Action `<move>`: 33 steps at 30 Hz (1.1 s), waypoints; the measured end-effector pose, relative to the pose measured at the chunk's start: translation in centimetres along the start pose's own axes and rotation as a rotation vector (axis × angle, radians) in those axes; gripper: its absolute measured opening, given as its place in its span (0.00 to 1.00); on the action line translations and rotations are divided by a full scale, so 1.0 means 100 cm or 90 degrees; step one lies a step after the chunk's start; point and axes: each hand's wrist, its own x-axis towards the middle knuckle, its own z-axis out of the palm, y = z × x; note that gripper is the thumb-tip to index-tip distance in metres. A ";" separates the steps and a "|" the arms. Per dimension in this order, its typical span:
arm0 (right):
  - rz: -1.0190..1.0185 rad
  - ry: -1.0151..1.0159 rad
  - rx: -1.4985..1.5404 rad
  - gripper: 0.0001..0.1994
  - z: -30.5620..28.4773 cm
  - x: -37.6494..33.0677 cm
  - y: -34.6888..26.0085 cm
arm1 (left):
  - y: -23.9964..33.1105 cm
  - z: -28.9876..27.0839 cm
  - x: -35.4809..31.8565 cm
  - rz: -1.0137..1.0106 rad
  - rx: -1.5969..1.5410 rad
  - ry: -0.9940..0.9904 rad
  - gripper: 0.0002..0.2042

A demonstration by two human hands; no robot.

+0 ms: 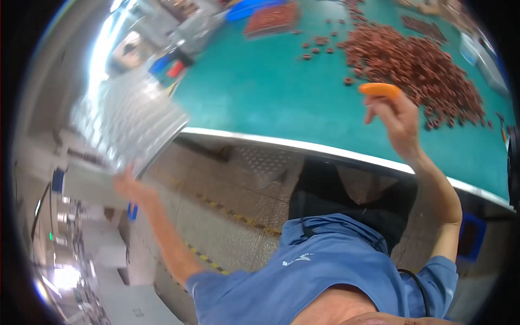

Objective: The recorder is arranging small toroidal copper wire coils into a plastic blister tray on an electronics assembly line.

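Observation:
My left hand [132, 187] is out at the left, blurred by motion, closed on the near edge of a clear plastic blister tray [135, 111]. The tray is tilted beside the table's left corner and has rows of small pockets; whether it is one tray or a stack I cannot tell. Over the green table my right hand [400, 122] holds nothing I can see. Its fingers are loosely bent and apart, with an orange finger cot [379, 89] on one of them. Just beyond it lies a big heap of small reddish-brown ring-shaped parts [411, 65].
A filled tray of reddish parts [272, 19] sits at the far side beside a blue bin [252, 8]. Several loose rings lie left of the heap. The green tabletop [260, 92] ends in a pale front edge [303, 145]. A blue crate [472, 237] is below at right.

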 end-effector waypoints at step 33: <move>0.250 0.029 0.519 0.40 0.101 -0.022 -0.003 | 0.305 -0.070 0.132 0.117 -0.949 -0.902 0.09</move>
